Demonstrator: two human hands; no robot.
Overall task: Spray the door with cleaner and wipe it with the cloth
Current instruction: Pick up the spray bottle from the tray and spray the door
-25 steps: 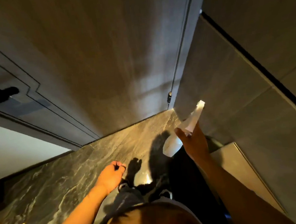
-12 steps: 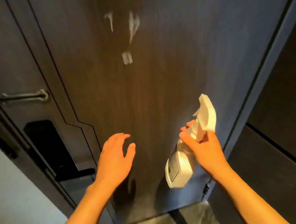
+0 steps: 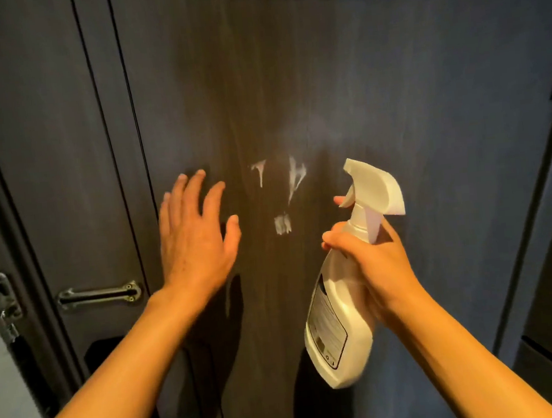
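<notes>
Head view: your right hand (image 3: 372,260) grips the light, stiff white plastic spray bottle (image 3: 340,317) by its neck, good hold. Left hand (image 3: 196,236) spread empty near the foam-streaked dark wood-grain door (image 3: 393,113). No cloth visible.

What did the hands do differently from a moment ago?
The left hand rose and spread open toward the door. The right hand lifted the spray bottle higher. Same grip on the bottle; the white foam marks remain.

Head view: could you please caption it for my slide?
Right hand aims white plastic spray bottle at foam-streaked dark wood-grain door; left hand open.
</notes>
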